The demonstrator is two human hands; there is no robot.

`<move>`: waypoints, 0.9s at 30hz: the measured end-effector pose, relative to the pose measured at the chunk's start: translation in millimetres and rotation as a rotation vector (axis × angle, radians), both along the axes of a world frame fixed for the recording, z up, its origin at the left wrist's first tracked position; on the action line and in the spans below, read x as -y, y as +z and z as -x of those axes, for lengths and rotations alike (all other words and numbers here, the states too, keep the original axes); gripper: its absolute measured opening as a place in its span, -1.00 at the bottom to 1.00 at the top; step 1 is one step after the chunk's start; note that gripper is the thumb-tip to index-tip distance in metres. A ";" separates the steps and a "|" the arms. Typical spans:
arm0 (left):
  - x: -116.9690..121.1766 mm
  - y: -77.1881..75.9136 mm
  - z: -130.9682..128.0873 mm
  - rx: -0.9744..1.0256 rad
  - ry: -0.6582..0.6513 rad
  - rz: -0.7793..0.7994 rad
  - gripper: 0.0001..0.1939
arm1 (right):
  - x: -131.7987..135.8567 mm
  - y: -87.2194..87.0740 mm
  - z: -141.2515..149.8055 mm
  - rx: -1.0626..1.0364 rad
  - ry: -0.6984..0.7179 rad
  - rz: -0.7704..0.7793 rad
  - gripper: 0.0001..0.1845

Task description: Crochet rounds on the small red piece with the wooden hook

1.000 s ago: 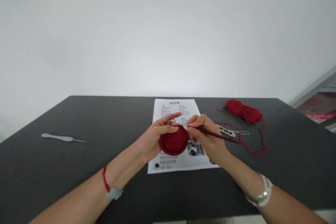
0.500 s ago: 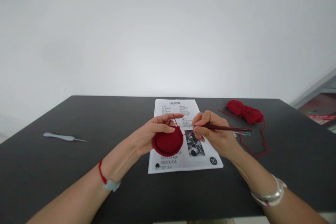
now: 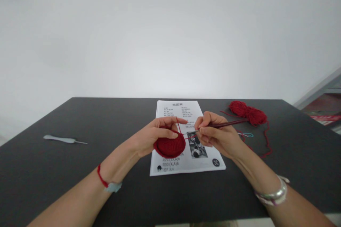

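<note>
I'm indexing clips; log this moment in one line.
left hand: holds red crochet piece | right hand: holds hook, tip at piece's edge | below: printed sheet | right: red yarn bundle

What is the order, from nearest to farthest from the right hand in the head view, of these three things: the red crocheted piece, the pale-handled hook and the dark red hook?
1. Dark red hook: held in the right hand.
2. Red crocheted piece: left of the right hand, held in the left hand.
3. Pale-handled hook: far left, on the dark table.
</note>
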State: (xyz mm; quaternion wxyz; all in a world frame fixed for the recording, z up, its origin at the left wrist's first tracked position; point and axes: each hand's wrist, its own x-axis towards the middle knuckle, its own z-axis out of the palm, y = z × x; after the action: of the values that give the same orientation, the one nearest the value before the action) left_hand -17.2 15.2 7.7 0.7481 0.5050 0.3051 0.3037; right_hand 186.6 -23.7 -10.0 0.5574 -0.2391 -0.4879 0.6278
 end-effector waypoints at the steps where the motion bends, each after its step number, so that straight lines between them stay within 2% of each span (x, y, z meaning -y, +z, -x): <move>1: 2.1 -0.5 -2.9 -0.010 0.059 -0.067 -0.66 | -0.2 -0.6 1.5 -0.038 0.002 0.038 -0.78; 4: 8.0 -4.6 -12.4 -0.013 0.190 -0.200 -0.66 | -0.9 -5.2 6.7 -0.122 0.020 0.120 -0.79; 7: 12.5 -9.3 -19.6 0.012 0.246 -0.228 -0.66 | -0.9 -10.5 12.9 -0.164 -0.024 0.143 -0.80; 12: 16.3 -10.1 -23.2 0.023 0.246 -0.186 -0.68 | 0.6 -15.2 20.4 -0.142 -0.170 0.035 -0.81; 18: 17.9 -6.0 -22.6 0.059 0.231 -0.089 -0.63 | 1.5 -14.4 18.1 -0.159 -0.139 -0.004 -0.82; 23: 19.0 -5.3 -21.9 0.045 0.281 -0.147 -0.63 | 0.4 -13.1 13.9 -0.137 -0.126 -0.065 -0.84; 27: 18.0 -6.2 -21.7 0.031 0.293 -0.189 -0.65 | -0.3 -17.1 11.2 -0.044 -0.174 -0.202 -0.85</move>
State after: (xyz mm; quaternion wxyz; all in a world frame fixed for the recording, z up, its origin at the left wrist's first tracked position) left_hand 4.5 -2.7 1.5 0.6496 0.5183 0.3339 0.4448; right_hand 175.4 -23.4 -27.1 0.6416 -0.2092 -0.5138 0.5298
